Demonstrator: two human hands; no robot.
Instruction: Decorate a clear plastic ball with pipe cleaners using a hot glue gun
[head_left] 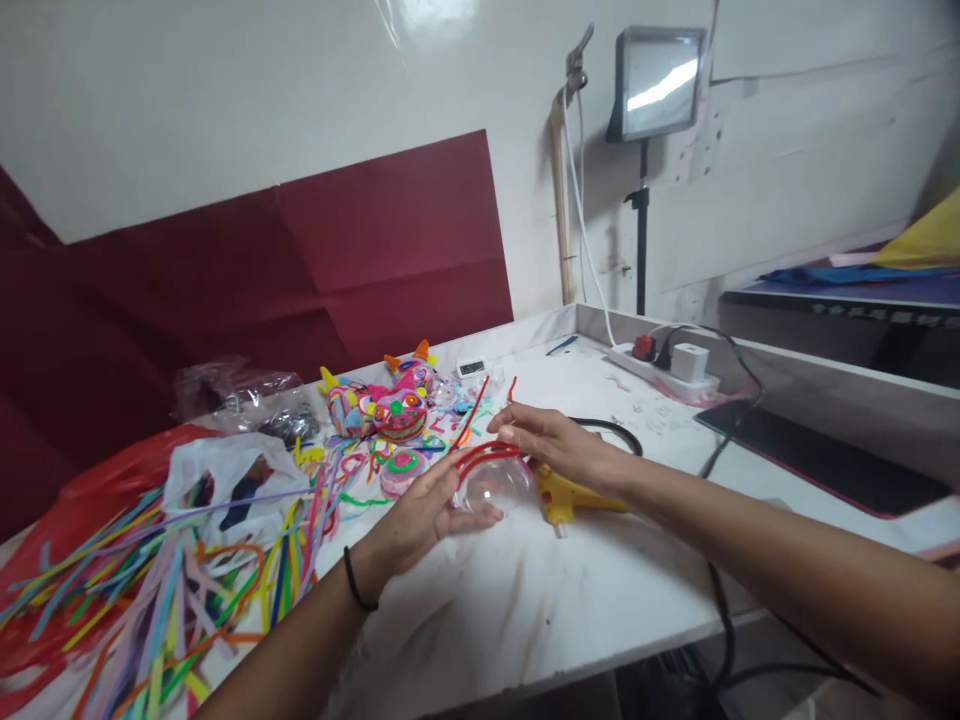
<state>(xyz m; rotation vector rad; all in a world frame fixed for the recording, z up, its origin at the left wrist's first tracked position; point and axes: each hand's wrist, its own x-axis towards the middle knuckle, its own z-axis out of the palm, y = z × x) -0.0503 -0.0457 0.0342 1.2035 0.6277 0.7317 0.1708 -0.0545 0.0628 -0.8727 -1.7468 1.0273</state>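
Observation:
My left hand (424, 515) cups a clear plastic ball (495, 485) from below and the left. A red pipe cleaner (484, 457) curves over the top of the ball. My right hand (551, 443) rests on the ball's top, fingers pressing the red pipe cleaner against it. A yellow glue gun (564, 495) lies on the white table (525, 600) just under my right wrist.
Several loose coloured pipe cleaners (150, 600) spread over red and white plastic bags at left. Finished decorated balls with cat faces (397, 410) sit behind my hands. A power strip (664, 370), cables and a dark tablet (825, 460) lie at right. A lamp (660, 80) stands at the back.

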